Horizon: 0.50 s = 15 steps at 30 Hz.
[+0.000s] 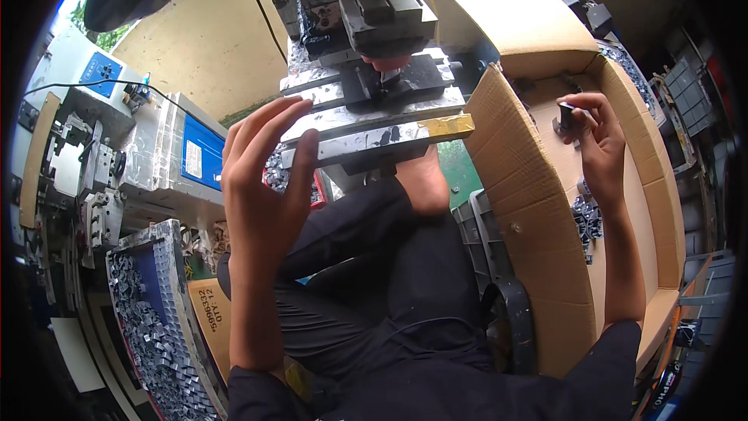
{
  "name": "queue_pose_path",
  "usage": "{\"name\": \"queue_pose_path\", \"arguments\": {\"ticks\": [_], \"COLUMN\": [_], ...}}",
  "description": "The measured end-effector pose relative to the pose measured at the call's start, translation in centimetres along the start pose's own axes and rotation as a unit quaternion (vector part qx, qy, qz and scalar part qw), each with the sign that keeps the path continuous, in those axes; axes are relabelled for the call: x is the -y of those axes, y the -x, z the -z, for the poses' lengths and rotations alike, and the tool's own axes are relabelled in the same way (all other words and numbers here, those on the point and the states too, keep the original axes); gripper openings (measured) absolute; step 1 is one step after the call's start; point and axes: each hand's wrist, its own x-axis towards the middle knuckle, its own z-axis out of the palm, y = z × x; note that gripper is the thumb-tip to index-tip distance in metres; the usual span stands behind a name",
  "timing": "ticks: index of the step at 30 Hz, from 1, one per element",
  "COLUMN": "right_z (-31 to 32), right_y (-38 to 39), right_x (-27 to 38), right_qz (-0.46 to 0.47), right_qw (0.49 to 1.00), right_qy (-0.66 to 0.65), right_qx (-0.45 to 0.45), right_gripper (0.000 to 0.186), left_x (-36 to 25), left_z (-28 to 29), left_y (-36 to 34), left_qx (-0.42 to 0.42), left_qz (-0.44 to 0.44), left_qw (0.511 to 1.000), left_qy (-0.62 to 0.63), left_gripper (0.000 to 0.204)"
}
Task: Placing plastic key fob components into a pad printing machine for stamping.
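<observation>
My left hand [263,179] is open, its fingers stretched out beside the left end of the machine's metal bed [362,142]. Whether the fingertips touch the bed I cannot tell. On the bed sits a dark fixture [417,78], right under a pinkish pad [387,63] on the machine's head [387,19]. Over on the right, my right hand [604,152] pinches a small black part [565,117] between thumb and fingers, above an open cardboard box [538,257]. Several small dark parts [586,222] lie inside that box.
A tray [173,253] full of small grey parts stands at the lower left. Behind it are a pale machine cabinet [164,140] with a blue panel and metal equipment [97,160]. A grey crate [477,226] stands between my leg and the box.
</observation>
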Motion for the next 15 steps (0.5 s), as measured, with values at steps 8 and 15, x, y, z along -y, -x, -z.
{"name": "queue_pose_path", "arguments": {"ticks": [8,15], "right_z": [-8.5,-12.3], "right_y": [-4.8,-7.2], "right_x": [5.2,5.6], "right_qz": [0.047,0.080], "right_qw": [0.961,0.953], "right_qy": [-0.213,-0.232], "right_qx": [0.169,0.176], "right_gripper": [0.029,0.029], "left_x": [-0.7,-0.4], "left_z": [-3.9,-4.9], "left_y": [-4.8,-5.7], "left_qx": [0.088,0.079], "left_qz": [0.071,0.024], "left_qw": [0.993,0.994], "left_qy": [0.023,0.067], "left_gripper": [0.044,0.045]}}
